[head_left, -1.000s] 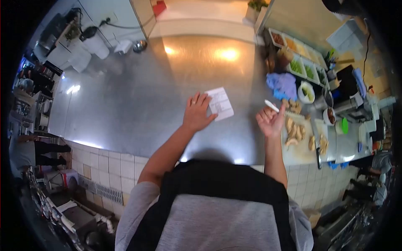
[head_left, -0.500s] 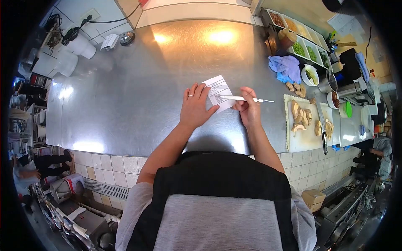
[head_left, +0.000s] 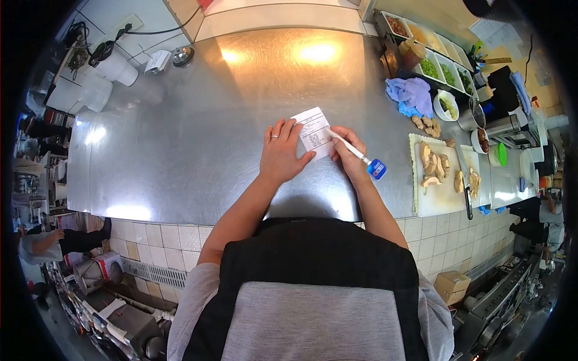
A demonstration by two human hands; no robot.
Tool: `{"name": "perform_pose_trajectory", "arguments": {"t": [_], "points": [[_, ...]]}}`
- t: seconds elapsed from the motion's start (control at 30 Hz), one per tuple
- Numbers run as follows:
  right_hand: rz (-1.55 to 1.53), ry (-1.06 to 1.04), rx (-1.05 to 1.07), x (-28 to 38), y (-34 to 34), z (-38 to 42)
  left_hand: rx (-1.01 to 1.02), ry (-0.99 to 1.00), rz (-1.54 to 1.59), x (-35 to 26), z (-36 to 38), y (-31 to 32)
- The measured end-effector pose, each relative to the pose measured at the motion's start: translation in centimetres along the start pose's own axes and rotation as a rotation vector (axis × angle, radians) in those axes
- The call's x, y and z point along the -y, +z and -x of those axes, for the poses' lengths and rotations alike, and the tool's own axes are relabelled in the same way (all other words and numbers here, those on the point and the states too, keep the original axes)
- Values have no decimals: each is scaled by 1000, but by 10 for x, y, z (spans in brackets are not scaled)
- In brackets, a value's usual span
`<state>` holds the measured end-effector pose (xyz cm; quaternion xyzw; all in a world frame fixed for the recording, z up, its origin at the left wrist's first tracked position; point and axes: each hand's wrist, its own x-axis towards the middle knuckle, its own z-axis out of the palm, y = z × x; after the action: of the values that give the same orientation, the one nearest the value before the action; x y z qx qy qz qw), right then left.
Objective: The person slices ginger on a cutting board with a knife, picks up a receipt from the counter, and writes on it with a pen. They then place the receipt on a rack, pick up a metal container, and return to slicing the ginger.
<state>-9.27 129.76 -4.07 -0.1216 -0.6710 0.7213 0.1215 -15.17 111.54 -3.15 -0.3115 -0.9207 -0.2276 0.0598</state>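
My left hand [head_left: 280, 150] lies flat on the steel counter, fingers stretched out. Its fingertips press on the left edge of a small white printed slip [head_left: 314, 130]. A ring shows on one finger. On the slip's right side, my right hand [head_left: 349, 147] grips a white pen [head_left: 345, 143] in bent fingers. The pen slants, its tip over the print and its rear end pointing toward me. At that rear end sits a flat blue piece with white marks [head_left: 376, 169].
On the right, a cutting board [head_left: 430, 203] carries pieces of ginger and a knife [head_left: 468, 198]. Behind it are a purple cloth [head_left: 410, 96], bowls and trays of chopped food [head_left: 429, 68]. A call bell [head_left: 183, 56] stands at the back left. Other people are at the far sides.
My right hand has turned the pen from nearly level to slanting toward me, and the blue piece at its end now shows. My left hand stays on the slip.
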Motion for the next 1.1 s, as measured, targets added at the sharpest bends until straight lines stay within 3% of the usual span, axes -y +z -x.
{"name": "perform_pose_trajectory", "arguments": {"t": [0.4,0.53,0.77,0.87,1.1], "points": [[166,162,-49,8,9,-13,0,-11,18,-1,1,-1],[216,-4,11,23,23,-30,-19,7,29,0,2,2],[407,-290,-64,-31,27,-70,-60,54,-1,8,0,2],[326,-170,-38,-4,32,-57,-42,38,18,2,3,-7],[283,-233,-14,-6,32,-57,-27,31,4,-2,4,-7]]}}
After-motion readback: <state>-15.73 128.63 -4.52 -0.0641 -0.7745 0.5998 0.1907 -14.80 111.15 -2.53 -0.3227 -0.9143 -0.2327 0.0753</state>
